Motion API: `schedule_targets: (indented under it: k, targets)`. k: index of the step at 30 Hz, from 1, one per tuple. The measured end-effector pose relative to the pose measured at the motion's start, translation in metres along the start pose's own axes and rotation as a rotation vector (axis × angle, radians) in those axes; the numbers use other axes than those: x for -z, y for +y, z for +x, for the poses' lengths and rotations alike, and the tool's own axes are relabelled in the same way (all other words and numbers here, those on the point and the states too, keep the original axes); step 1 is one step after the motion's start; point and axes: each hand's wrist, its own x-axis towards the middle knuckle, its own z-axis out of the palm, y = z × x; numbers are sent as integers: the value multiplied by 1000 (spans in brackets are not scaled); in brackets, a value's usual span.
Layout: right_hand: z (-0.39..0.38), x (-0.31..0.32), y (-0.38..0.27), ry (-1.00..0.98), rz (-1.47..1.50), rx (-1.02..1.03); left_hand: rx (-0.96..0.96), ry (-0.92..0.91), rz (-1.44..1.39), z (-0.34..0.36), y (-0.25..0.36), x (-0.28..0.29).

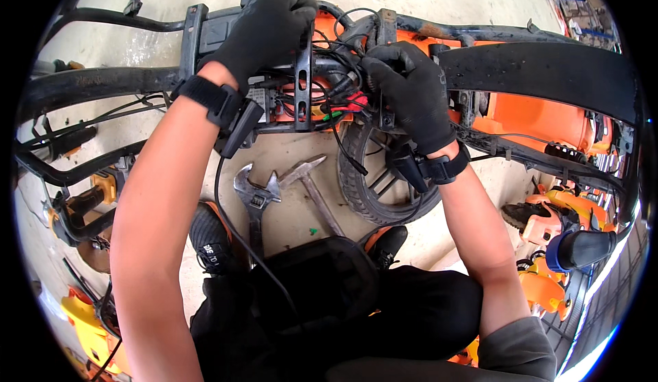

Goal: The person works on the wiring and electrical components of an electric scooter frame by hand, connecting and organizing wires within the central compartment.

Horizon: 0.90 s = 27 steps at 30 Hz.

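Both my hands wear black gloves and work over the frame of a partly stripped scooter. My left hand is closed beside an upright slotted metal bracket, its fingers curled down at the far side; what they hold is hidden. To the right, my right hand is closed too, with thumb and fingers bent together next to a tangle of black cables; anything in its grip is hidden. Between the hands lie a red connector and a green one among the wires.
An adjustable wrench and a hammer lie on the floor by my shoes. Behind the hammer is a wheel with a black tyre. Orange panels show in the frame; more orange machine parts stand at the right.
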Motion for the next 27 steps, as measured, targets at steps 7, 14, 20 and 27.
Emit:
schedule_targets:
  k: [7,14,20,27]
  targets:
    - [-7,-20,1,85,-450,377,17,-169,108,-21,6,-11]
    - [-6,5,0,-42,-110,126,-16,-94,7,-38,23,-35]
    - [-21,8,3,33,39,1,-83,-1,198,-62,42,-60]
    - [-18,2,5,11,-236,283,21,81,276,-63,44,-68]
